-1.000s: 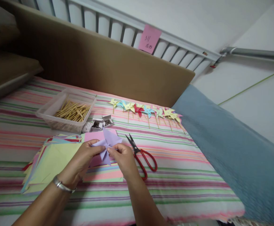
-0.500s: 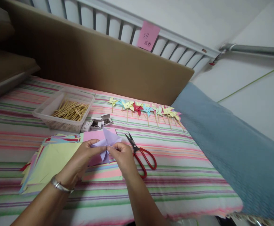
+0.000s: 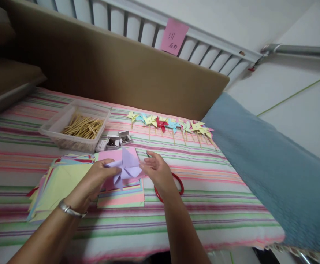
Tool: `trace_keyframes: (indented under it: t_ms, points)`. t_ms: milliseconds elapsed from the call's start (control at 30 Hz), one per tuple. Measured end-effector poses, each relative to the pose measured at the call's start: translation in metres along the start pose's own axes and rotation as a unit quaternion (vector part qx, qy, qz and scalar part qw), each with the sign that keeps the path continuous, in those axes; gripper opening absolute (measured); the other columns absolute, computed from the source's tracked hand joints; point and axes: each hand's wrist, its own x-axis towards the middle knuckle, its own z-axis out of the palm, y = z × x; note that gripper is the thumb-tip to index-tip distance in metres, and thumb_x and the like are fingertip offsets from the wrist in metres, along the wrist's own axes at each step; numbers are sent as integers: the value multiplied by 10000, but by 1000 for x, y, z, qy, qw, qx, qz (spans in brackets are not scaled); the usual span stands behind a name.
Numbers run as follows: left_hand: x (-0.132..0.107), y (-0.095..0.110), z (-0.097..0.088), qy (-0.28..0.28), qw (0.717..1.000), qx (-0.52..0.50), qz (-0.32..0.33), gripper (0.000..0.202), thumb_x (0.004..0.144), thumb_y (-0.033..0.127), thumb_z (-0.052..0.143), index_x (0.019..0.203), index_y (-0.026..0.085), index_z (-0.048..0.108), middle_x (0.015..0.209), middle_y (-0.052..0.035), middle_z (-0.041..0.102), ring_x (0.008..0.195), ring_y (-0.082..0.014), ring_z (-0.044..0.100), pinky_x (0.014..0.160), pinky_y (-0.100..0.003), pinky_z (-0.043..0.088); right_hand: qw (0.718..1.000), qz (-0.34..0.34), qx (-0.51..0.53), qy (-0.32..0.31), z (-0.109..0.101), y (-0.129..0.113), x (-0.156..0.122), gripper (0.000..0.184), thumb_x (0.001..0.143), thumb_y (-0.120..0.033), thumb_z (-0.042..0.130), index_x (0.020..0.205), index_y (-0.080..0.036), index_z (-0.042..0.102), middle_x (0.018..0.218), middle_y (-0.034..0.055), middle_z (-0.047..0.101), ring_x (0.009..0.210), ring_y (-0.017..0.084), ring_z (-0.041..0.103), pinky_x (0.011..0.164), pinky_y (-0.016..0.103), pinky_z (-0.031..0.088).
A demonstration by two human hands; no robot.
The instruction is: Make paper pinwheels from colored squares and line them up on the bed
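A purple paper pinwheel is pinched at its left side by my left hand, with the thumb over its folded middle. My right hand is just off the pinwheel's right edge, fingers apart and holding nothing I can see. Under that hand lie the red-handled scissors, their blades mostly hidden. Beneath the pinwheel is a stack of coloured paper sheets, pink on top. Left of it, a larger pile of paper squares has a yellow sheet uppermost, partly covered by my left forearm.
A clear plastic box of wooden sticks stands behind the paper. Beside it sit small open boxes of dark metal bits. Several finished pinwheels on sticks lie in a row near the brown board. A striped cloth covers the table.
My right hand has let go of the pinwheel's centre and moved right, opening over the scissors. My left hand still holds the pinwheel.
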Motion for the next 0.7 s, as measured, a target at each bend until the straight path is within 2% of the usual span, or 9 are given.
trace_keyframes:
  t_ms: [67, 167, 233, 433, 567, 700]
  points:
    - [-2, 0, 4, -30, 999, 27, -24, 122, 591, 179, 696, 700, 133, 666, 627, -9, 642, 579, -146, 549, 573, -246, 408, 999, 15, 20, -47, -2, -1, 2, 638, 586, -227, 742, 1197, -237, 558, 949, 32, 641, 882, 204, 609, 785, 330, 462]
    - [-6, 0, 11, -51, 994, 75, -62, 129, 579, 180, 692, 695, 131, 662, 573, 7, 626, 530, -133, 529, 536, -239, 382, 982, 42, 56, -176, 1, 1, 2, 768, 598, -171, 713, 1317, -242, 450, 779, -15, 606, 671, 158, 589, 600, 267, 446]
    - [-7, 0, 15, -60, 991, 90, -82, 146, 567, 181, 692, 701, 132, 661, 554, 10, 628, 513, -136, 533, 525, -243, 381, 972, 50, 58, -221, 3, 2, 1, 789, 605, -150, 703, 1339, -235, 427, 710, -37, 562, 597, 135, 537, 527, 232, 400]
    - [-8, -3, 17, -82, 986, 110, -93, 103, 581, 171, 677, 677, 141, 653, 538, 7, 637, 504, -143, 554, 526, -250, 387, 976, 35, -21, -214, 4, -1, -4, 727, 586, -91, 707, 1275, -229, 520, 679, -48, 532, 606, 123, 477, 536, 219, 374]
    - [-8, -4, 16, -67, 988, 108, -90, 130, 579, 188, 708, 676, 137, 639, 531, 15, 612, 494, -131, 533, 510, -243, 373, 976, 40, -5, -213, 6, -1, -3, 715, 599, -61, 645, 1280, -233, 514, 611, -73, 501, 527, 104, 440, 476, 202, 337]
    - [-8, 2, 17, 16, 999, 10, -28, 458, 579, 217, 774, 1013, 166, 638, 655, 26, 636, 628, -143, 586, 596, -244, 426, 982, 38, 64, -174, 6, 4, 1, 706, 596, -104, 661, 1272, -238, 509, 650, -62, 555, 550, 115, 487, 505, 210, 384]
